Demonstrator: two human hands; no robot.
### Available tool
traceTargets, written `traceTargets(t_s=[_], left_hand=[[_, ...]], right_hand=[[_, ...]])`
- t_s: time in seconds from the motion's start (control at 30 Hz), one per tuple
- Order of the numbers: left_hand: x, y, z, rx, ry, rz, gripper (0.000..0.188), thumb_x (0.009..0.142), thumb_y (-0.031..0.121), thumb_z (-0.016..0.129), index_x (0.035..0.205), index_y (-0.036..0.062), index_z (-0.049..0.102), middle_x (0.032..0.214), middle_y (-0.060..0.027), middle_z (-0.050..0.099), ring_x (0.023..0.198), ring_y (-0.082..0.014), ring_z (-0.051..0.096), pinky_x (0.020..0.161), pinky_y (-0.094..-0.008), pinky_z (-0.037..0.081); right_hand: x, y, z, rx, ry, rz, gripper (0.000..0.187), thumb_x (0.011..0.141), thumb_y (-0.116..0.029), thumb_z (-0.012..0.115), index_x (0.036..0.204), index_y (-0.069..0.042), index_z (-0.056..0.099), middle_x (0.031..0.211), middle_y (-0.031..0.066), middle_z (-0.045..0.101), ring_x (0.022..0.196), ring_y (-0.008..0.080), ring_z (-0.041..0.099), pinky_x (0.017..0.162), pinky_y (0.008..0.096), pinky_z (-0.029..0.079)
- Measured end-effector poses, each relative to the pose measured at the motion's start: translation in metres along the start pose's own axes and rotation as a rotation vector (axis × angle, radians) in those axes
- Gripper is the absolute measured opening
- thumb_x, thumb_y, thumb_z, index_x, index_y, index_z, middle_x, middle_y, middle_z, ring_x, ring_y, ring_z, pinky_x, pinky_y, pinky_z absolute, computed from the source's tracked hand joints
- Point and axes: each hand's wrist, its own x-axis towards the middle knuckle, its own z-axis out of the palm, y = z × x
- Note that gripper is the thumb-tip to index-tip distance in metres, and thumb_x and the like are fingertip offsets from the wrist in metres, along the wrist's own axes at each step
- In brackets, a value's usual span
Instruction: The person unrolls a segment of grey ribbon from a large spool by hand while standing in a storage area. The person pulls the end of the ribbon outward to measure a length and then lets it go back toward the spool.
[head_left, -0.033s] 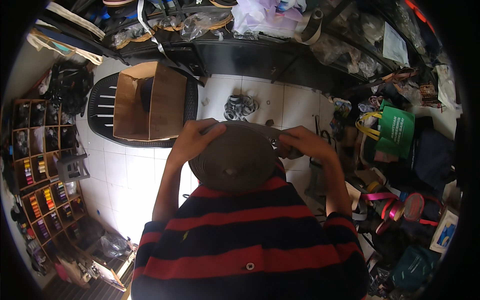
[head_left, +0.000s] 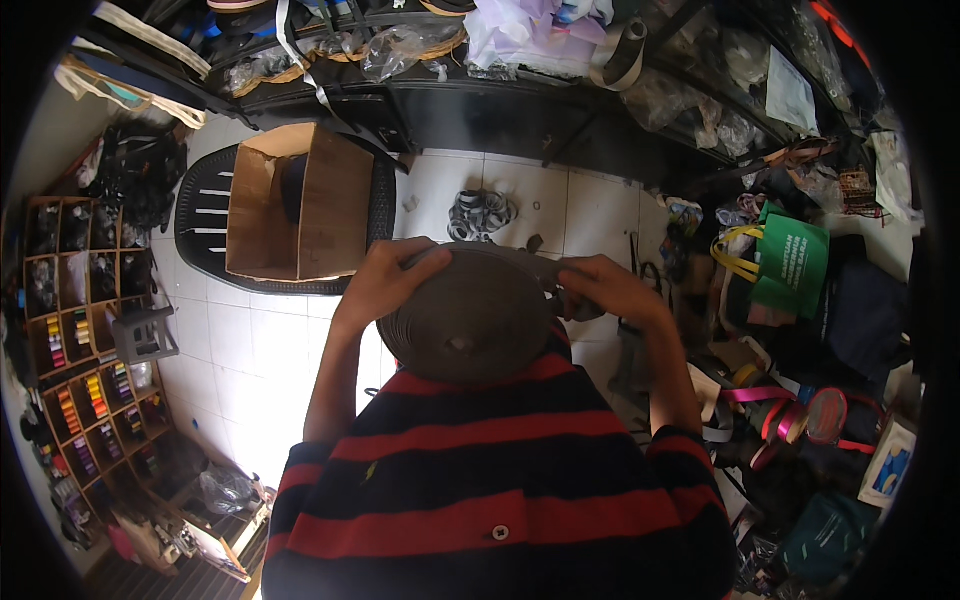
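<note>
A large flat roll of dark grey-brown webbing (head_left: 465,318) rests against my striped shirt front. My left hand (head_left: 392,283) grips its upper left rim, thumb over the top and the other fingers mostly hidden beneath. To the right of the roll, my right hand (head_left: 605,287) is closed on the free length of webbing, which runs from the roll's upper right edge into the fingers. On the floor beyond the roll lies a small heap of looped grey strips (head_left: 482,214).
A cardboard box (head_left: 338,210) sits on a black slatted chair (head_left: 205,235) at the left. Farther left stand a wooden shelf of thread spools (head_left: 95,395) and a grey stool (head_left: 147,335). At right, a green bag (head_left: 795,262) and ribbon rolls (head_left: 827,412) lie among clutter. Black cabinets (head_left: 470,122) line the back.
The webbing between the roll and my right hand has shifted slightly. My hands and the roll have hardly moved.
</note>
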Motion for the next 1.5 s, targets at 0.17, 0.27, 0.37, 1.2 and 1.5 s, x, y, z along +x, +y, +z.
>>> traceTargets(t_s=[0.17,0.27,0.37,1.2,1.5], left_hand=[[0.007,-0.024,-0.008,-0.149,-0.087,-0.021,0.029,0.093,0.024,0.062,0.097,-0.0041,0.069,0.082,-0.0106,0.070,0.077,-0.0123,0.062,0.070,-0.0287,0.048],[0.008,-0.033,0.001,-0.313,-0.004,0.023,0.028,0.093,0.021,0.062,0.097,-0.0055,0.069,0.085,-0.0099,0.071,0.081,-0.0131,0.063,0.073,-0.0286,0.049],[0.012,-0.037,0.002,-0.374,-0.042,0.040,0.026,0.092,0.019,0.062,0.098,-0.0052,0.069,0.089,-0.0099,0.071,0.086,-0.0137,0.064,0.077,-0.0280,0.050],[0.104,0.022,0.031,-0.013,-0.692,0.016,0.057,0.098,0.054,0.045,0.114,0.0046,0.069,0.111,-0.0122,0.066,0.106,-0.0210,0.059,0.095,-0.0314,0.042],[0.090,0.011,0.030,-0.334,-0.632,0.207,0.050,0.096,0.049,0.050,0.125,0.0102,0.065,0.122,-0.0122,0.065,0.112,-0.0226,0.059,0.100,-0.0350,0.041]], right_hand=[[-0.007,-0.008,0.032,0.238,0.118,0.144,0.020,0.080,-0.016,0.074,0.085,0.001,0.064,0.059,0.0027,0.059,0.044,0.0085,0.052,0.040,0.0242,0.039],[-0.003,-0.020,0.054,0.255,0.281,0.158,0.024,0.074,-0.014,0.080,0.085,0.001,0.065,0.064,0.0015,0.060,0.050,0.0081,0.055,0.044,0.0233,0.042],[-0.004,-0.021,0.056,0.289,0.309,0.117,0.028,0.072,-0.016,0.082,0.088,0.001,0.067,0.070,0.0010,0.062,0.058,0.0075,0.058,0.049,0.0219,0.045],[0.011,0.002,-0.022,0.191,-0.033,-0.010,0.042,0.099,-0.037,0.052,0.072,-0.005,0.059,0.067,-0.0011,0.056,0.061,0.0067,0.050,0.063,0.0232,0.040],[0.011,-0.003,-0.018,0.266,0.045,0.098,0.042,0.094,-0.037,0.057,0.066,-0.007,0.062,0.061,-0.0010,0.054,0.061,0.0079,0.048,0.063,0.0241,0.038]])
